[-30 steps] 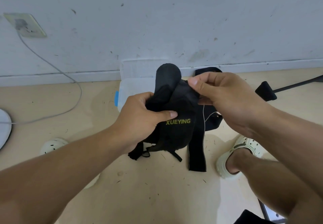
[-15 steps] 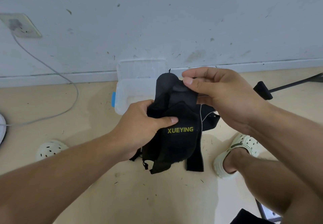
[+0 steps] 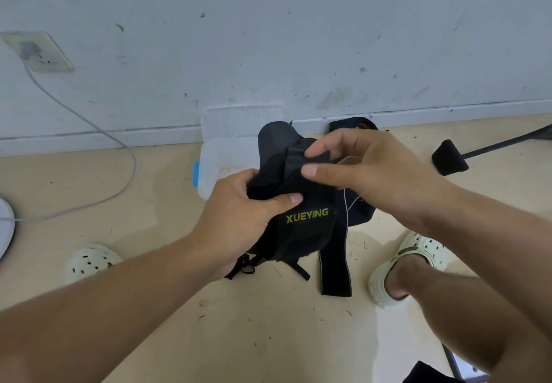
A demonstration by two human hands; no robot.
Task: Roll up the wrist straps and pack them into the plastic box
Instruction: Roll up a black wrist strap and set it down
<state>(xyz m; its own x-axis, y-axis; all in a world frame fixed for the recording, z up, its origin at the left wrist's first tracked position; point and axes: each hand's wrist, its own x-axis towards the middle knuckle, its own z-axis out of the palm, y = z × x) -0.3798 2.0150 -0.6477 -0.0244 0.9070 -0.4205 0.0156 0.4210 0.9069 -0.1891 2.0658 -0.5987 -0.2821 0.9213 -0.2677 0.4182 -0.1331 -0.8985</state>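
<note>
A: Left to right. Wall socket (image 3: pixel 38 52) and grey cable (image 3: pixel 89 131) far left. Clear plastic box (image 3: pixel 215 161), smooth and translucent with a blue latch, sits on the floor at the wall, just behind the hands.

B: Left hand (image 3: pixel 236 221)?

A: Fingers curled round the bunched black wrist strap (image 3: pixel 304 224), thumb pressed flat across its front just above the yellow lettering. Strap is held above the floor, in front of the box.

B: Right hand (image 3: pixel 373 173)?

A: Fingers loosely spread, tips on the strap's upper fold; whether they pinch it, I cannot tell.

B: Handling advice?

A: My judgement: keep the thumb pinning the core, feed the loose end over it under tension, edges aligned. Fabric looks soft, matte and limp, so it would probably unroll if slackened.

B: Further right?

A: A second strap (image 3: pixel 334 266), flat with pale edge stitching, on the floor.
</note>
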